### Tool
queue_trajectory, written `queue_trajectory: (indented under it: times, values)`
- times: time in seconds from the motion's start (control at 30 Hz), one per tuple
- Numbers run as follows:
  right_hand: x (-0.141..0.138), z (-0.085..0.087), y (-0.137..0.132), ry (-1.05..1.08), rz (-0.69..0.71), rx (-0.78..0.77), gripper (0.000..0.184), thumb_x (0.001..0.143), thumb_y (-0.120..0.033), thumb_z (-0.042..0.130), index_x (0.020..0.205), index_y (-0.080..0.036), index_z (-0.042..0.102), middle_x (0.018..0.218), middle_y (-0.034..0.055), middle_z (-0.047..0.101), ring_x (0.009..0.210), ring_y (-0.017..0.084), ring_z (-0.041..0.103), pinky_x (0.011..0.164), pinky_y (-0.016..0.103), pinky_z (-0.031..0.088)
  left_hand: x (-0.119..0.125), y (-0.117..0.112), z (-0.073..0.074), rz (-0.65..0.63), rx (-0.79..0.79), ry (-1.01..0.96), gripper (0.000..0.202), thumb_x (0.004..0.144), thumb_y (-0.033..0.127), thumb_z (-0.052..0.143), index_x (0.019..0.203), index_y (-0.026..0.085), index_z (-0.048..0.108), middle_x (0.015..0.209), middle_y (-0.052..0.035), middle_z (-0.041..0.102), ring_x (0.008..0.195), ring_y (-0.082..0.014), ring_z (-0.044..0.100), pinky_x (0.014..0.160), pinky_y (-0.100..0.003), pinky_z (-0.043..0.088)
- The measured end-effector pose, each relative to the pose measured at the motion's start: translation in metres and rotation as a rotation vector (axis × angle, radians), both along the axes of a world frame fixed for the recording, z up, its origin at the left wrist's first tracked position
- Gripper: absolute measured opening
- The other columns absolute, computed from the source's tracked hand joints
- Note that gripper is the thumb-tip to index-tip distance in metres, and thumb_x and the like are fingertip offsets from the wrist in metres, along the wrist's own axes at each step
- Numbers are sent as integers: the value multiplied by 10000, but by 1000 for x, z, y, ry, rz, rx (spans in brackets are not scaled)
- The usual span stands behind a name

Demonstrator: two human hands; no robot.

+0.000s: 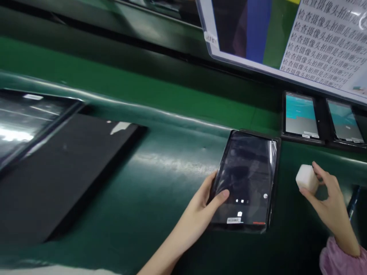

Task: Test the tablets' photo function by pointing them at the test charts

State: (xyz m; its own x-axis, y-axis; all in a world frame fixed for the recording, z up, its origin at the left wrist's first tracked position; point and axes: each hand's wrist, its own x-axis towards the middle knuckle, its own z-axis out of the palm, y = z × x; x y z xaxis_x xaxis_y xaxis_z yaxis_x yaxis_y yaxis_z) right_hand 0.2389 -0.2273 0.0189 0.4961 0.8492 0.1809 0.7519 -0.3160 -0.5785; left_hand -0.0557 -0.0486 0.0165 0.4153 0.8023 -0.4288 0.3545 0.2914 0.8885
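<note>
Tablet [246, 179] lying flat on the green bench [160, 179], wrapped in clear film, screen dim with small icons near its lower edge; serves as landmark for everything else. Far to the tablet's left, a black tray [65, 172] and a glossy dark panel [25, 122] overlapping its upper corner. At the tablet's left edge, left hand [205, 200] clasping the side, thumb [222, 196] pressed on the glass, fingers hidden underneath. Just right of the tablet, apart from it, right hand [327, 202] pinching a white foam block [306, 177] between thumb and fingertips. Above and right of the tablet, two lit tablets [302, 116] in a dark holder, and a printed test chart [321, 34] above them. Best handled, judging by this, with a steady left grip, thumb clear of the icons, block kept flat to the film.
</note>
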Motion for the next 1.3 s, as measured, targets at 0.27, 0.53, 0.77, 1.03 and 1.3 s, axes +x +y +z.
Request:
queue_trajectory:
  times: [0.27,0.53,0.77,1.03,1.3]
  values:
    - [-49,-9,25,307,307,282,543,976,-150,701,1450,-356,534,1452,95,518,1333,269,530,948,398,555,-3,0,14,-171,-34,22,1011,771,511,794,1586,211,276,1595,-156,456,1460,-362,469,1202,-514,441]
    - [-45,-10,27,315,335,297,495,949,-82,702,1369,-315,582,1425,108,530,1308,270,550,861,372,564,0,-4,16,-185,18,119,1124,711,483,827,1610,203,213,1603,-175,430,1470,-379,447,1225,-564,391]
    - [-45,-12,27,324,349,299,526,933,-47,699,1371,-312,577,1435,107,522,1325,268,539,869,374,556,1,-4,21,-199,33,173,1151,704,472,819,1631,228,181,1617,-166,410,1480,-387,430,1213,-571,403]
    - [-45,-11,29,324,342,306,517,926,-36,700,1357,-296,582,1429,107,528,1321,260,546,880,370,548,-1,-8,13,-201,87,230,1210,701,515,799,1652,251,99,1630,-170,359,1454,-413,446,1163,-598,448]
    - [-46,-12,27,316,334,299,502,924,-48,713,1343,-292,583,1427,121,529,1305,281,549,861,395,538,2,-7,18,-225,75,257,1205,734,515,774,1652,217,53,1665,-198,288,1514,-421,350,1212,-613,372]
